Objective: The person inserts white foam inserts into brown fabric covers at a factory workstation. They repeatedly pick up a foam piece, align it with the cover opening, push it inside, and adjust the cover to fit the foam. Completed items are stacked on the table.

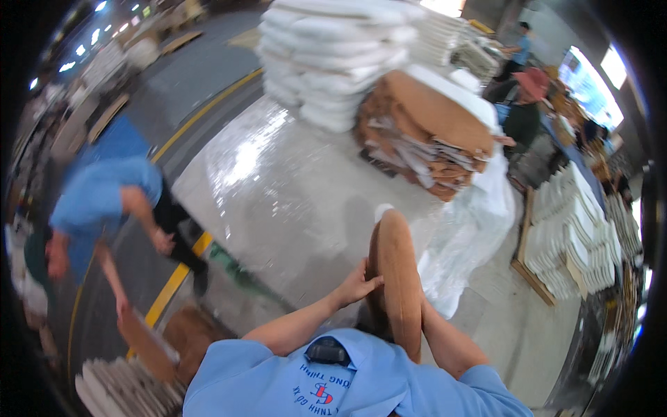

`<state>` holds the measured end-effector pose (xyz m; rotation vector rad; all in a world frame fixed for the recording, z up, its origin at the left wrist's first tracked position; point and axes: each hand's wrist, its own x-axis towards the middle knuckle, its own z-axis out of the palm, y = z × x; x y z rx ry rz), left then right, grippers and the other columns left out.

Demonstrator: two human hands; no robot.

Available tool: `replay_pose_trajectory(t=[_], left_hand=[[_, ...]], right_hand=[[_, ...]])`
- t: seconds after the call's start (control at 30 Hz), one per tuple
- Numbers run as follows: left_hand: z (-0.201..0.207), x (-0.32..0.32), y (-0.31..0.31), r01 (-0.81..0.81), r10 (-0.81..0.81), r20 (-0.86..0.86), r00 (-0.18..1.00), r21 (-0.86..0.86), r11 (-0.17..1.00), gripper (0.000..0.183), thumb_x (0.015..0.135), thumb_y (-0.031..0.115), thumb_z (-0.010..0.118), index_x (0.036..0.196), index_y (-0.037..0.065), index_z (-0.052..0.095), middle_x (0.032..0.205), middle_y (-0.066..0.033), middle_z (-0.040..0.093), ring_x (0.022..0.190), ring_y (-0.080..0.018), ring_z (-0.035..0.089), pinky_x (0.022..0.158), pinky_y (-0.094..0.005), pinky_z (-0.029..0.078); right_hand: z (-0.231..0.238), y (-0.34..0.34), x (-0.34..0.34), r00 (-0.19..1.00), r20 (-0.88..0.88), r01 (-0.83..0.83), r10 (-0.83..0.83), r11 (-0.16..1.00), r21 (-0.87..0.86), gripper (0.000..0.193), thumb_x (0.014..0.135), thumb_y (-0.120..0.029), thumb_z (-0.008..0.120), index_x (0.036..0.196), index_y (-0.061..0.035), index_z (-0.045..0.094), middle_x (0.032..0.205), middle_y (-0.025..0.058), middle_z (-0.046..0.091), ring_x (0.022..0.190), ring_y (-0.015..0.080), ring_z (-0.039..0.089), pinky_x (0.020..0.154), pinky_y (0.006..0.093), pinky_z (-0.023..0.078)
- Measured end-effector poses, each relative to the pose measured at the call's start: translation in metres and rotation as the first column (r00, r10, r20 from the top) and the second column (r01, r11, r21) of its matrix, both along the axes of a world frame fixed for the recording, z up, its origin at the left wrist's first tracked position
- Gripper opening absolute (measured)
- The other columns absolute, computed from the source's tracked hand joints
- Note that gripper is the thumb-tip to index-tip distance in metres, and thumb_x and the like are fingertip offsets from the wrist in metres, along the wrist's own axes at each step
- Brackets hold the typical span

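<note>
A long brown padded panel (401,278), covered in what looks like fabric, stands nearly upright on edge in front of my chest. My left hand (358,283) is closed on its left side, thumb and fingers against the brown surface. From the right, my right forearm (453,340) reaches behind the panel, which hides the fingers of that hand. A small pale patch (383,210) shows at the panel's far tip. Beyond it lies a broad surface wrapped in shiny clear plastic (278,208). A pile of similar brown panels (434,118), with pale undersides, rests at its far right.
A tall stack of white padded pieces (333,59) rises at the back. On the left, a co-worker in blue (104,191) bends over, holding a brown panel (147,347) above a pale stack (114,389). White pieces (570,243) stand on a wooden pallet at right. Loose plastic film (472,243) hangs nearby.
</note>
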<state>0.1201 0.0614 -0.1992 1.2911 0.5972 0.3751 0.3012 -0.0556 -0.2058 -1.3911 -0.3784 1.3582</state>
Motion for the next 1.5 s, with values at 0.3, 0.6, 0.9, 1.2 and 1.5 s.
replay_pose_trajectory(t=[0.3,0.6,0.9,1.2,1.5], left_hand=[[0.126,0.186,0.05,0.423,-0.42,-0.059,0.906,0.159,0.892,0.086,0.091,0.056,0.083,0.147,0.0,0.051,0.132,-0.0192,0.069,0.117,-0.0225,0.067,0.1,-0.037,0.053],[0.085,0.074,0.02,0.785,-0.859,-0.248,0.447,-0.352,0.51,0.056,0.107,0.036,0.066,0.148,-0.002,0.058,0.136,-0.015,0.07,0.118,-0.0207,0.069,0.098,-0.0352,0.056],[0.003,0.101,0.031,0.512,-0.619,-0.475,0.626,-0.348,0.785,0.055,0.107,0.037,0.068,0.146,-0.001,0.06,0.133,-0.014,0.072,0.117,-0.0198,0.069,0.096,-0.0346,0.057],[-0.011,0.213,-0.032,0.716,-0.631,-0.69,0.354,-0.234,0.658,0.045,0.11,0.041,0.061,0.12,-0.002,0.072,0.11,-0.0083,0.076,0.096,-0.0196,0.072,0.082,-0.0365,0.057],[-0.052,0.199,-0.046,0.798,-0.274,-0.776,0.568,0.438,0.414,0.044,0.112,0.04,0.054,0.095,0.001,0.067,0.088,-0.0111,0.071,0.083,-0.0221,0.062,0.076,-0.0423,0.051]], right_hand=[[0.077,0.008,0.028,0.586,-0.487,0.81,-0.648,0.452,0.374,0.043,0.11,-0.043,0.056,0.129,-0.0052,0.065,0.111,0.0115,0.074,0.101,0.022,0.073,0.089,0.0398,0.062],[0.006,-0.028,-0.121,0.35,-0.248,0.914,-0.904,0.387,-0.121,0.074,0.104,-0.053,0.064,0.142,0.0077,0.046,0.135,0.0235,0.066,0.122,0.033,0.067,0.104,0.0453,0.054],[-0.015,-0.101,-0.099,0.244,-0.584,0.89,-0.774,0.418,-0.182,0.04,0.109,-0.029,0.063,0.139,-0.0037,0.059,0.124,0.0118,0.073,0.116,0.0223,0.068,0.097,0.0404,0.054],[-0.051,-0.084,-0.082,-0.107,-0.505,0.899,-0.857,0.133,-0.417,0.035,0.116,-0.032,0.049,0.123,-0.0052,0.071,0.118,0.0073,0.074,0.107,0.0193,0.066,0.097,0.0375,0.051],[-0.081,-0.067,-0.051,-0.24,-0.356,0.871,-0.903,-0.039,-0.489,0.04,0.116,-0.038,0.048,0.108,-0.0054,0.071,0.102,0.0043,0.07,0.094,0.0171,0.06,0.089,0.0376,0.049]])
